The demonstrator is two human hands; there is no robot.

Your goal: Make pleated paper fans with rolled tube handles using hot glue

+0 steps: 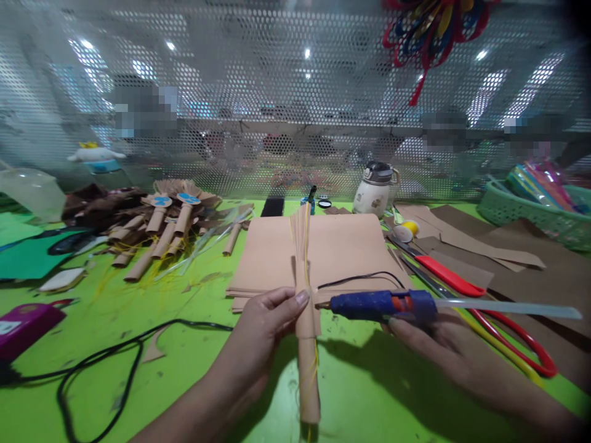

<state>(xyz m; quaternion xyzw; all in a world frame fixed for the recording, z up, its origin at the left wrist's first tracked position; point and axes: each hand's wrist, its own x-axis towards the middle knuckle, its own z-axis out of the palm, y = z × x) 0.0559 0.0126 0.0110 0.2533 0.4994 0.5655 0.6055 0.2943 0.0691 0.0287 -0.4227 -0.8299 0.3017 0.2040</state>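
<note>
My left hand (272, 320) grips a brown paper roll (308, 381) that has a pleated paper top (301, 231) and thin yellow string along it. Its thumb presses on a paper band (315, 323) wrapped round the roll. In my right hand (443, 351) is a blue hot glue gun (383, 306) with a long clear glue stick (508, 307) out of its back. The gun's nozzle points left, right beside the band; I cannot tell whether it touches. Behind the roll lies a stack of brown paper sheets (346, 246).
Several finished paper rolls (170, 227) lie at the left, near a purple box (30, 329) with a black cable (133, 344). Red-handled scissors (521, 338), a red-handled cutter (450, 275), a white bottle (373, 191) and a green basket (530, 212) stand or lie to the right.
</note>
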